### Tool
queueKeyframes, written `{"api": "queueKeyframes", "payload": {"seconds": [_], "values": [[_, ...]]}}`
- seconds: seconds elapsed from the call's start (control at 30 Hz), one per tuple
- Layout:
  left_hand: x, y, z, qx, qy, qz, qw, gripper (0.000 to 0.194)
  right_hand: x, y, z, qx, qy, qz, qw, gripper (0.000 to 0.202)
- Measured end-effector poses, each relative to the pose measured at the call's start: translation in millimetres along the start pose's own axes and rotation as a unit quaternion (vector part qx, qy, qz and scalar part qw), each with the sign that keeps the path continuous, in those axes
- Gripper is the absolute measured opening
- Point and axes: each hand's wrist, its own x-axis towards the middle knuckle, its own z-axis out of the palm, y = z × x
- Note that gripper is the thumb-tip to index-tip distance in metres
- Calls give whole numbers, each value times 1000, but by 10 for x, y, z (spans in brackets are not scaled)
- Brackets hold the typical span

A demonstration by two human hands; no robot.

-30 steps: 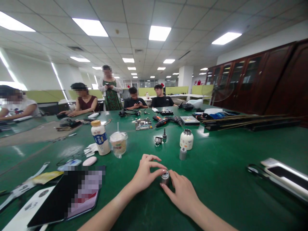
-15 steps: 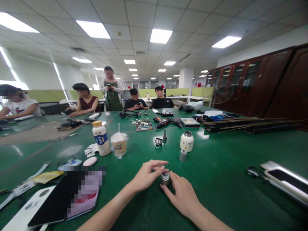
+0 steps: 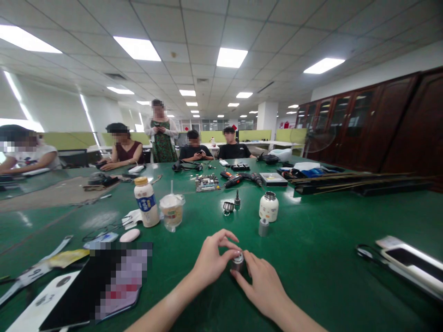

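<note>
On the green tabletop a small silver metal cylinder [image 3: 237, 263] stands upright between my two hands. My right hand [image 3: 262, 281] is curled around its near and right side, thumb in front and fingertips behind. My left hand [image 3: 212, 258] rests its thumb on the top rim, while its other fingers are stretched out above, apart from the thumb. Details on the cylinder's top are partly hidden by the thumb. Beyond my hands stands a similar grey cylinder [image 3: 263, 228], in front of a cream lidless bottle [image 3: 269, 207]. A shiny metal ring-shaped piece [image 3: 228, 207] and a dark, narrow-topped metal piece [image 3: 237, 200] lie farther back.
To the left are a milk-tea bottle [image 3: 146, 205], a lidded plastic cup [image 3: 172, 212], a pink oval object [image 3: 129, 235] and a tablet [image 3: 121, 281]. A circuit board [image 3: 207, 182] and power drills [image 3: 233, 180] lie farther off. At right is a white-framed device [image 3: 411, 260]. Several people sit or stand beyond.
My left fingers have lifted and spread from the cylinder's top, leaving the thumb on its rim. My right hand still surrounds the cylinder. The view has tilted up slightly.
</note>
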Motion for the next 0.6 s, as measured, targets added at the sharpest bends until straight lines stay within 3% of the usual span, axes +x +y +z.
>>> {"api": "queueKeyframes", "payload": {"seconds": [0.17,0.33,0.43,0.53,0.6], "values": [[94,-91,-149,23,48,15,998,13,-9,-20,-29,8,-7,10,1000,21],[126,-301,-307,69,-21,9,997,15,-13,-5,-16,14,-1,6,1000,22],[115,-385,-376,114,-44,11,992,29,-8,11,5,20,10,5,1000,24],[81,-430,-342,149,-86,21,985,47,-6,13,16,25,14,2,1000,23],[50,-452,-245,160,-114,32,980,49,-6,6,14,26,12,2,1000,21]]}}
